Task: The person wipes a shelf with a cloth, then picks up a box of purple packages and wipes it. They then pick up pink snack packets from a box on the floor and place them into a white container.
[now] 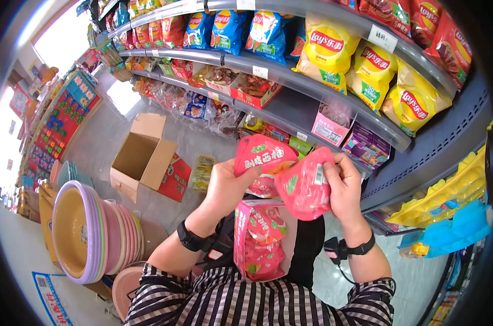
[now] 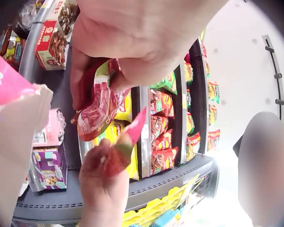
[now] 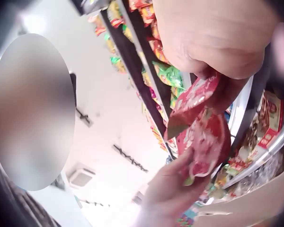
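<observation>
In the head view my left hand (image 1: 224,187) grips a pink-red snack packet (image 1: 265,155) with white lettering between thumb and fingers. My right hand (image 1: 345,190) pinches a second packet (image 1: 306,187) of the same colour by its edge, its back and barcode showing. The two packets overlap in front of my body. Below them an open pink box (image 1: 239,239) stands against me, with several matching packets (image 1: 262,244) inside. From the left wrist, the packet (image 2: 97,116) hangs under my left hand (image 2: 132,35). The right wrist view shows both packets close together.
Shelves hold yellow chip bags (image 1: 327,54), blue bags (image 1: 265,35) and snack boxes (image 1: 254,89). An opened cardboard box (image 1: 140,155) sits on the floor to the left, near stacked plastic basins (image 1: 80,233). Yellow (image 1: 442,190) and blue plastic items (image 1: 453,228) are at the right.
</observation>
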`<state>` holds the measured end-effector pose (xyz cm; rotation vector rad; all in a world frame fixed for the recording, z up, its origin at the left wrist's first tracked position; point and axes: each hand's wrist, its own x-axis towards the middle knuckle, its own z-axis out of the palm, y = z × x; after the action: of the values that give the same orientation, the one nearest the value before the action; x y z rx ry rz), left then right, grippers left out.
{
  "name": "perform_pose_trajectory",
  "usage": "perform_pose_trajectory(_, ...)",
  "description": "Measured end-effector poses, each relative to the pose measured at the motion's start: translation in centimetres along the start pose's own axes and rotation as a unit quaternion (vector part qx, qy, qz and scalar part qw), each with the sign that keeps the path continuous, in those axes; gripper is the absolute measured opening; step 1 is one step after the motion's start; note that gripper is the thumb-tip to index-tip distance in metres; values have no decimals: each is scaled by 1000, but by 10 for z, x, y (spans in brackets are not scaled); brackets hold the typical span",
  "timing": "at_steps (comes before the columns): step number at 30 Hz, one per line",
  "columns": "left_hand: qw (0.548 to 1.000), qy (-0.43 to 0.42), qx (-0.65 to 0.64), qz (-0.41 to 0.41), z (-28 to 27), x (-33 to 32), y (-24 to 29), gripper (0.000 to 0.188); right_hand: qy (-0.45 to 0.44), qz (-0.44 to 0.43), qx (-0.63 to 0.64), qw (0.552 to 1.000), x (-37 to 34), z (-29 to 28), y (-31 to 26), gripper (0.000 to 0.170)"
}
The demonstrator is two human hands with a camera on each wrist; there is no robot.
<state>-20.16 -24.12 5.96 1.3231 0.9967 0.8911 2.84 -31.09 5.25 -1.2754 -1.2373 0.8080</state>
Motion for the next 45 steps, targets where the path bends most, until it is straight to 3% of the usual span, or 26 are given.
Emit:
perform_pose_trajectory(2, 998, 6, -61, 15, 12, 1, 0, 17, 120, 7, 255, 959, 1, 16, 2, 13)
perform_pose_trajectory(4, 998, 6, -53, 33, 19, 5, -9, 18, 100, 64, 295, 948, -4, 26, 3, 17)
perform_pose_trajectory(8, 995, 27, -64, 75, 31, 2, -15, 20, 165, 31, 279, 945, -7, 43, 11, 15)
perform_pose_trajectory(10, 995, 46, -27, 86, 31, 2, -24, 19, 188, -4, 204, 961, -7, 45, 24, 30)
perform_pose_trajectory(11, 995, 44, -26, 85, 31, 1, -26, 19, 195, -7, 166, 967, -6, 47, 27, 19)
perform_pose_trajectory(13, 997, 47, -52, 40, 31, 0, -22, 19, 203, -35, 142, 968, -3, 52, 30, 14)
perform_pose_trajectory(16, 994, 35, -43, 94, 51, -10, 1, 24, 214, -51, 129, 967, -2, 60, 28, 16)
perform_pose_trajectory(17, 994, 18, 53, 97, 50, -11, 2, 34, 220, -52, 121, 966, -2, 61, 29, 16)
perform_pose_trajectory(22, 992, 2, 82, 91, 48, -3, -3, 31, 198, -31, 33, 979, -2, 52, 32, 22)
perform_pose_trajectory(24, 993, 5, 78, 92, 42, 1, -3, 31, 208, -200, -224, 931, 5, 41, 16, 39)
perform_pose_trajectory(25, 992, -8, 95, 87, 38, 3, 1, 32, 202, -214, -285, 912, 9, 32, 4, 62)
perform_pose_trajectory(26, 990, -20, 112, 82, 34, 4, 5, 32, 201, -213, -284, 913, 13, 25, -6, 62)
perform_pose_trajectory(28, 985, -57, 139, 79, 32, 5, 8, 32, -8, -133, -199, 971, 20, 11, -24, 69)
perform_pose_trajectory(29, 984, -87, 133, 82, 33, 4, 11, 33, -128, -103, -216, 962, 25, 0, -35, 62)
perform_pose_trajectory(30, 981, -118, 126, 85, 33, 4, 13, 33, -127, -102, -216, 963, 30, -6, -34, 62)
perform_pose_trajectory(32, 986, -117, 95, 66, 32, 7, 11, 36, -205, 104, -22, 973, 37, -16, -27, 46)
perform_pose_trajectory(33, 990, -113, 65, 45, 31, 6, 8, 38, -213, 101, -9, 972, 36, -19, -21, 36)
perform_pose_trajectory(38, 989, -142, 22, 43, 32, -3, 4, 56, -160, 114, 56, 979, 21, -17, -4, 28)
perform_pose_trajectory(40, 985, -163, -17, 58, 31, -4, 4, 62, -148, 120, 175, 966, 16, -18, 7, 23)
perform_pose_trajectory(43, 970, -223, -99, -4, 27, -5, 8, 68, -137, 115, 253, 951, 9, -11, 10, 22)
perform_pose_trajectory(45, 960, -242, -137, -43, 24, -6, 8, 61, -128, 113, 288, 942, 6, -11, 14, 22)
